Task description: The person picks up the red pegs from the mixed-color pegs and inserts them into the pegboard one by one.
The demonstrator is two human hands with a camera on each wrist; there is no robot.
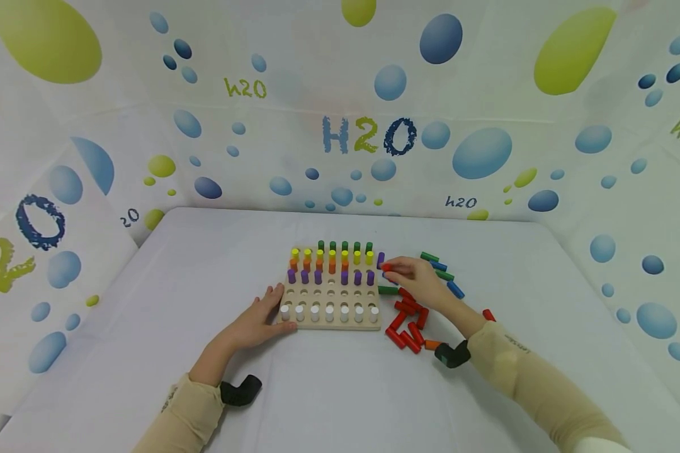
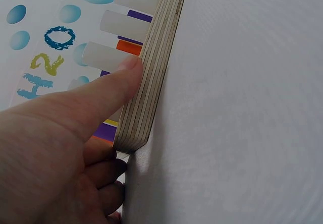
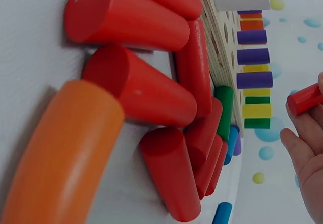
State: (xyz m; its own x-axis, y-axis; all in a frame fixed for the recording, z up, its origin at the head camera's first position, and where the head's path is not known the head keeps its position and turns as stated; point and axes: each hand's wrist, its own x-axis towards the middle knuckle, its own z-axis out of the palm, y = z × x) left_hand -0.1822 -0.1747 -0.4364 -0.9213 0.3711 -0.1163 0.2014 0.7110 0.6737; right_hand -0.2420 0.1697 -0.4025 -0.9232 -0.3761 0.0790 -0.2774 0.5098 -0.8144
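Observation:
A wooden pegboard (image 1: 340,325) lies on the table with rows of standing pegs: white in front, then purple, orange, yellow and green. Two rows of holes between white and purple stand bare; the purple row has a gap. My left hand (image 1: 255,322) rests at the board's front-left corner, thumb (image 2: 113,82) on the front edge, other fingers along the left side. Off the board's right side, my right hand (image 1: 416,280) pinches a red peg (image 3: 305,99) between thumb and fingertips. Loose red pegs (image 1: 412,332) lie in a pile below that hand.
Right of the board lie a purple peg (image 1: 381,260), a green peg (image 1: 388,290) and an orange peg (image 1: 432,345). Beyond the right hand are more green and blue pegs (image 1: 456,289). One red peg (image 1: 488,314) lies by the right sleeve. A patterned cloth hangs behind the table.

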